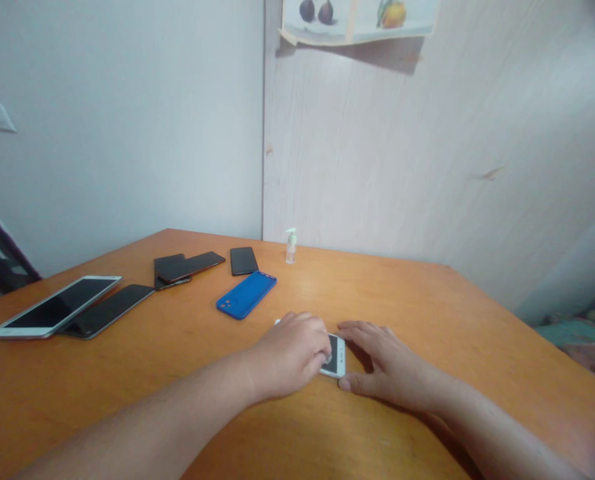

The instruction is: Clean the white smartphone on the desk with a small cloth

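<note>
As we look down through the head view, our left hand (293, 357) curls over a white phone (334, 355) lying flat on the tabletop (402, 300), its fingers closed on a pale scrap (326, 359) too blurred to identify. Our right hand (388, 363) rests at the phone's right end, thumb and fingers spread wide around it; we cannot tell whether both touch its edges. Farther off we see a blue phone case (247, 295) just beside a black phone (244, 261), and a pump bottle (290, 249) standing upright near the far edge. To the left, two dark phones (197, 266) overlap, and a white tablet (62, 304) partly covers a dark device (114, 311).
</note>
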A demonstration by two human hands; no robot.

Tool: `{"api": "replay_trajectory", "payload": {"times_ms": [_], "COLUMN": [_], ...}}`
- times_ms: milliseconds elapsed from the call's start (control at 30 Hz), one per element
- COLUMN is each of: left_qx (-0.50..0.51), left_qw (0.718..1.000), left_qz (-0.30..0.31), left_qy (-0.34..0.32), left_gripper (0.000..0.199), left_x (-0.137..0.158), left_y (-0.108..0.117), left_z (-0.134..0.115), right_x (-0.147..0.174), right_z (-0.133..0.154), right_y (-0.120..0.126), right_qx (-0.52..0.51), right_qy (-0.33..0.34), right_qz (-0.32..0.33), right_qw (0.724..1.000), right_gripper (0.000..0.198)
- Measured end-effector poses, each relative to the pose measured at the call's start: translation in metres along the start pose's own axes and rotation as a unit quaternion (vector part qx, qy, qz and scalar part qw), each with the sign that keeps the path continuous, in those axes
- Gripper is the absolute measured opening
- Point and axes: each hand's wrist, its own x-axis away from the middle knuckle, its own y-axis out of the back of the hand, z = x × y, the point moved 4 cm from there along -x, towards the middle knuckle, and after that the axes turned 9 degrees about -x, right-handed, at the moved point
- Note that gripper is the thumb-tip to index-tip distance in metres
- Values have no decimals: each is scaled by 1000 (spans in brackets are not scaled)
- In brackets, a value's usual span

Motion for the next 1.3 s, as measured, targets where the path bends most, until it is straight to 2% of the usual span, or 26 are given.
{"api": "replay_trajectory", "payload": {"times_ms": [100, 200, 367, 433, 600, 667, 867, 1100, 1300], "left_qx": [-10, -7, -11, -36, -73, -66, -26, -28, -26], "left_qw": [998, 997, 1000, 999, 996, 995, 998, 998, 998], "left_qz": [-7, -12, 7, 19, 27, 32, 48, 34, 50], "left_qy": [54, 74, 1, -13, 48, 62, -19, 37, -20], "left_gripper": [13, 14, 12, 13, 23, 21, 13, 19, 17], "left_x": [-1, -2, -2, -2, 0, 3, 6, 2, 1], "left_y": [1, 0, 0, 1, 5, 5, 5, 4, 1], "left_z": [19, 21, -5, -5, 18, 18, -8, 12, -5], "right_x": [0, 0, 0, 1, 1, 1, 0, 0, 0], "right_z": [0, -2, -3, -1, 2, 2, 1, 3, 4], "right_y": [0, -1, -1, 0, 2, 2, 0, 2, 2], "right_qx": [-3, -7, -11, -12, -14, -16, -20, -28, -27], "right_qy": [-5, -2, 3, -1, -9, -5, 10, 5, 14], "right_qz": [2, 0, -5, -3, 0, -3, -16, -10, -21], "right_qw": [1000, 1000, 1000, 1000, 1000, 1000, 1000, 1000, 999], "right_gripper": [76, 76, 76, 77, 78, 76, 76, 72, 70]}}
